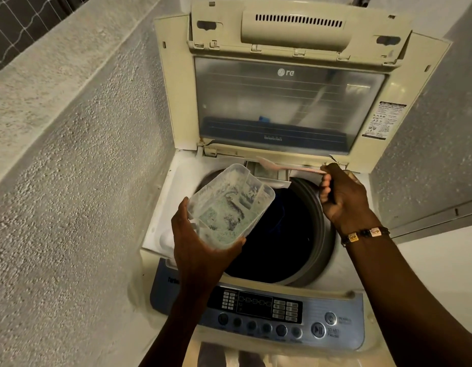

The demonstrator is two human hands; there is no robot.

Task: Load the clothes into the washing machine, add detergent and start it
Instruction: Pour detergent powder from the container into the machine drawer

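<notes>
Plastic tub (229, 205) gripped left hand (200, 250); spoon (288, 166) pinched right hand (343, 197).

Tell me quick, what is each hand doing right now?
Left hand: closed around a clear plastic container of detergent powder.
Right hand: closed on a pale spoon, its bowl over the detergent drawer.

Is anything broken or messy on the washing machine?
Yes. The open lid looks cracked along its bottom frame, near both hinge corners, with jagged edges showing. The clear detergent tub in the left hand is smeared with powder inside. Whether powder has spilled on the washer top is unclear.
</notes>
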